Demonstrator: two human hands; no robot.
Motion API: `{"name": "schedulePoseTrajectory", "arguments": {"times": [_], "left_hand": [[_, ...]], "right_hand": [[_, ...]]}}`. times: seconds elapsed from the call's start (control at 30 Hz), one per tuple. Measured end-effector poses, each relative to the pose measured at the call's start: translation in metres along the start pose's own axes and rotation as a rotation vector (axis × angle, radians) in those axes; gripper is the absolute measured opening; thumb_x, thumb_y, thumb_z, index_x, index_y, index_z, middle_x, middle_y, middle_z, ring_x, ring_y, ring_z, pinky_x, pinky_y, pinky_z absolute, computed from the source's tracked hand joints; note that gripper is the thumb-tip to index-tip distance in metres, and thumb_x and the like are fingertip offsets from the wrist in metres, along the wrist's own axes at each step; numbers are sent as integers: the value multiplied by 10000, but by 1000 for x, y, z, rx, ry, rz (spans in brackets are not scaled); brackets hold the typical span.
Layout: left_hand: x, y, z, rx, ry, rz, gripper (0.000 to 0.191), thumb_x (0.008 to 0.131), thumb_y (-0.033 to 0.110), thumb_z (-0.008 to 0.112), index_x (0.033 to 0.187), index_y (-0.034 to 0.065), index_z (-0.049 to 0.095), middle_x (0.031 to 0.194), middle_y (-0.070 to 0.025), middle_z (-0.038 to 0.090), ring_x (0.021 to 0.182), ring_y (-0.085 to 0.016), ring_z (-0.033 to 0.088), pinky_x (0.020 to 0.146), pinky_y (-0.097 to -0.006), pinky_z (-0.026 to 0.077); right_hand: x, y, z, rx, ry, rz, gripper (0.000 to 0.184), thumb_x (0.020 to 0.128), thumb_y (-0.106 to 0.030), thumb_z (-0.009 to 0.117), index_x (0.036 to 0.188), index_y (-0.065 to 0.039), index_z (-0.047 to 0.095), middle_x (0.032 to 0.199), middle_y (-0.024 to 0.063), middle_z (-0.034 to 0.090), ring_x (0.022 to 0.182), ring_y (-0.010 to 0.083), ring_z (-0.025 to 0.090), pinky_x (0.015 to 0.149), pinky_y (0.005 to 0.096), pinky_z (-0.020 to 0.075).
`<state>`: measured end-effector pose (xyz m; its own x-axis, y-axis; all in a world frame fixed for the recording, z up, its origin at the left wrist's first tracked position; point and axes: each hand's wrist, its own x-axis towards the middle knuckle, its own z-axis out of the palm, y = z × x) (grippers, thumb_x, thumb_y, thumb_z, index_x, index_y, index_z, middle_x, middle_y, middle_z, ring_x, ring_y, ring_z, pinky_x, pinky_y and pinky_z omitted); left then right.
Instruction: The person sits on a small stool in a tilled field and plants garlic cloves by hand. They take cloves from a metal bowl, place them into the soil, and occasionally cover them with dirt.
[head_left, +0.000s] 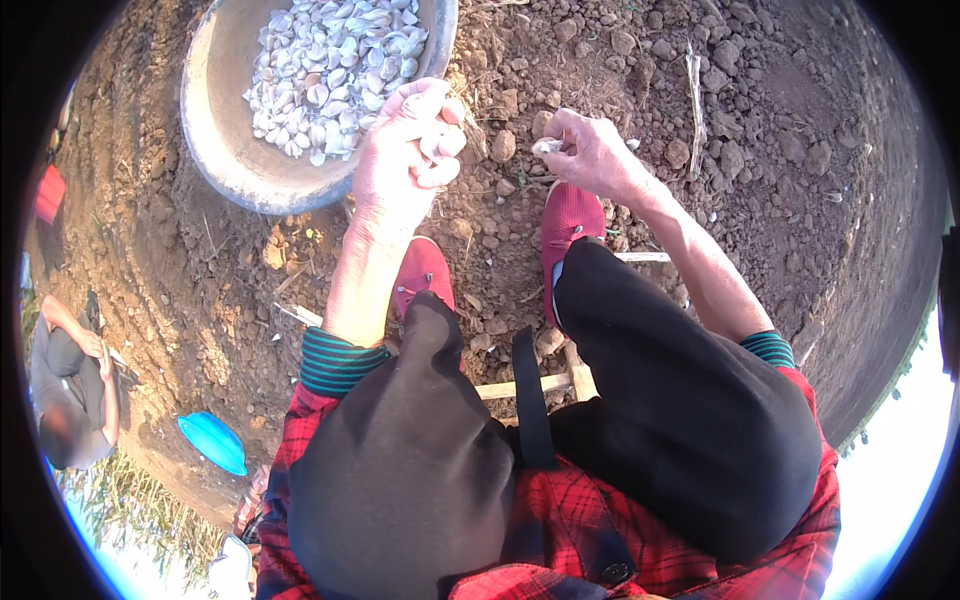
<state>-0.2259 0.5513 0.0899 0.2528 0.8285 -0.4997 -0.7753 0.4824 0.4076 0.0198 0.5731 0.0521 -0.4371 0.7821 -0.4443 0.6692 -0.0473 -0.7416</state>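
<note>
My left hand, palm up beside the rim of a large round basin, holds several garlic cloves in its curled fingers. Many pale garlic cloves lie heaped inside the basin. My right hand is above my right shoe, apart from the left, and pinches a small whitish garlic clove between thumb and fingers.
Cloddy brown soil with dry stalks surrounds my maroon shoes. Wooden bars show between my legs. At the left are a blue basin, a seated person and a red object.
</note>
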Motion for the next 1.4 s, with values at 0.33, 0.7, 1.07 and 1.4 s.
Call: {"name": "schedulePoseTrajectory", "arguments": {"times": [0.33,0.7,1.07,1.4], "left_hand": [[-14,-20,-24,-82,4,-170,265,918,158,440,1146,41,503,952,-118,540,633,-124,491,374,-197,359],[-8,-54,-58,-144,111,-282,434,1017,382,385,1266,44,497,1081,-142,608,754,-196,571,465,-243,395],[-7,-61,-63,106,104,-228,426,1005,348,418,1297,46,491,1016,-121,639,704,-143,592,459,-234,395],[-10,-82,-65,472,-120,-384,465,983,417,487,1300,77,487,860,-55,632,625,-53,577,424,-172,387]], "right_hand": [[64,12,32,-668,62,-501,114,762,-89,604,859,-30,595,887,145,633,737,324,650,631,427,527],[76,14,57,-738,-65,-513,110,734,-181,635,731,-71,643,782,133,643,760,300,675,667,403,547],[19,-27,38,-203,262,-487,167,839,-131,625,994,-71,621,896,101,591,756,293,648,629,387,538],[11,-27,27,-185,-185,-312,196,814,-182,596,750,3,581,665,179,615,647,368,637,624,451,517]]}}
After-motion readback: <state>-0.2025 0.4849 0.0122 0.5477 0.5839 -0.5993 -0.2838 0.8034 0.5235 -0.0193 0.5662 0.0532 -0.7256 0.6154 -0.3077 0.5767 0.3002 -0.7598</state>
